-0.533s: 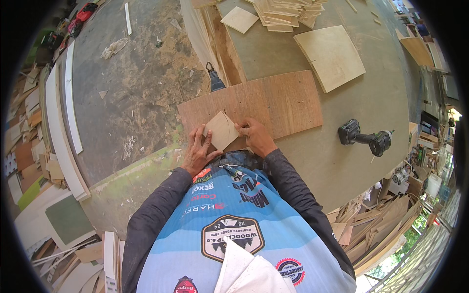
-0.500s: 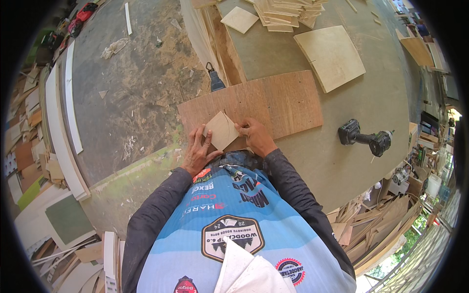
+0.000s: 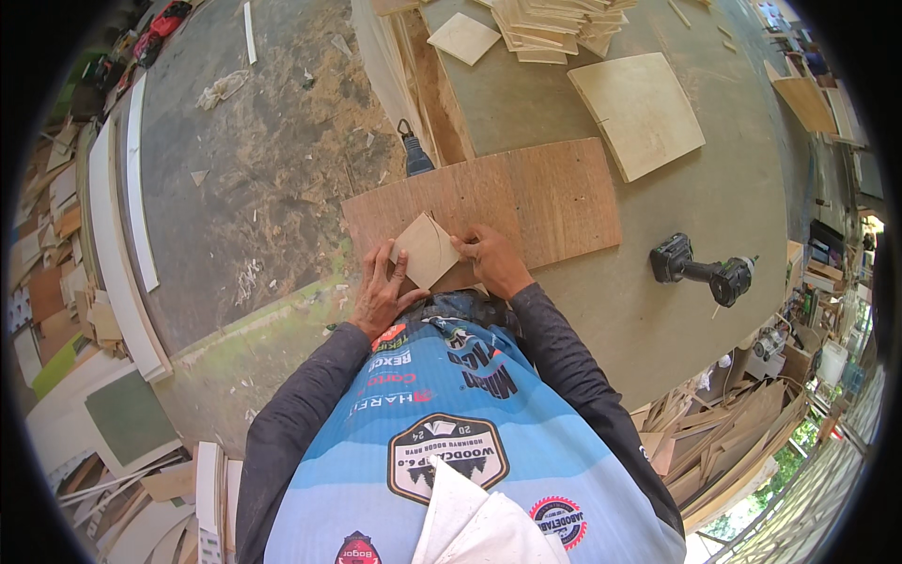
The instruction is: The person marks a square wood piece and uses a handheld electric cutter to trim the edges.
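The left hand (image 3: 381, 291) lay spread wide, its thumb well apart from the index finger, with fingertips touching the left corner of a small square wooden piece (image 3: 423, 249). The right hand (image 3: 493, 261) was narrowed, its thumb and fingers pinching that piece near the right corner. The piece sat cornerwise over the left part of a long reddish-brown board (image 3: 554, 202), close to the person's waist, and a dark curved line crossed its face. The board rested on a grey-green counter (image 3: 583, 329). Just beyond its far edge stood a dark blue tool end (image 3: 418, 162) with a metal loop. To the right lay a black cordless drill (image 3: 700, 271); farther off were a larger pale panel (image 3: 639, 117) and a pile of thin wooden squares (image 3: 540, 30).
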The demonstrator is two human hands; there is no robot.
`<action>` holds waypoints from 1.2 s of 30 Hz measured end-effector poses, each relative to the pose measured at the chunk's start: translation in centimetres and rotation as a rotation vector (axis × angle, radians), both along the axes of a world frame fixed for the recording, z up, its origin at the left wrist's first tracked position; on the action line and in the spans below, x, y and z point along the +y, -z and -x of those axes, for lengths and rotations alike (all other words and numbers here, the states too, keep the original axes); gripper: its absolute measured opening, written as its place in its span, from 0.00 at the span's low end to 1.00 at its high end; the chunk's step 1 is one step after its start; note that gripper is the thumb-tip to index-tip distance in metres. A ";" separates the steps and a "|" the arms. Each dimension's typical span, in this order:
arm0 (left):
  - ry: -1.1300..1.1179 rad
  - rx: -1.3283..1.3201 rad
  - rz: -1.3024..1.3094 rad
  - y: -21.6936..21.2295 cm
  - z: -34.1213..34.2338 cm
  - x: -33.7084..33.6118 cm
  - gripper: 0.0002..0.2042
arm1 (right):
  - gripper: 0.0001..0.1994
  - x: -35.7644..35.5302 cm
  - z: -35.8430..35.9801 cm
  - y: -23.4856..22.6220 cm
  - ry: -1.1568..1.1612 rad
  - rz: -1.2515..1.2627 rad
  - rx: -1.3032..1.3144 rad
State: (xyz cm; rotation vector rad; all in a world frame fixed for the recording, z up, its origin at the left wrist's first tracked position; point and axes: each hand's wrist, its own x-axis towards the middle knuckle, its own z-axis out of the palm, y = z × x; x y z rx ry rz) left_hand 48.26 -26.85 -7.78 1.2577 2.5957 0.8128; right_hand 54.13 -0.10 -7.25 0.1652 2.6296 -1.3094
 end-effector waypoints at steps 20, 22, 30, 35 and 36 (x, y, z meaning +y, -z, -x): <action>-0.024 0.013 -0.009 0.3 -0.2 0.2 0.50 | 0.12 0.4 0.7 -0.6 0.003 0.044 -0.013; -0.023 0.015 -0.010 0.3 -0.2 0.2 0.49 | 0.12 0.5 0.7 -0.7 -0.003 0.042 -0.025; -0.030 0.029 0.007 0.2 -0.3 0.3 0.50 | 0.11 0.4 0.9 -0.5 -0.006 0.020 0.074; -0.022 0.060 0.018 0.2 -0.2 0.4 0.50 | 0.13 0.5 1.1 -0.3 -0.003 0.045 0.101; -0.023 0.060 0.018 0.3 -0.3 0.4 0.50 | 0.13 0.6 1.2 -0.4 -0.008 0.050 0.086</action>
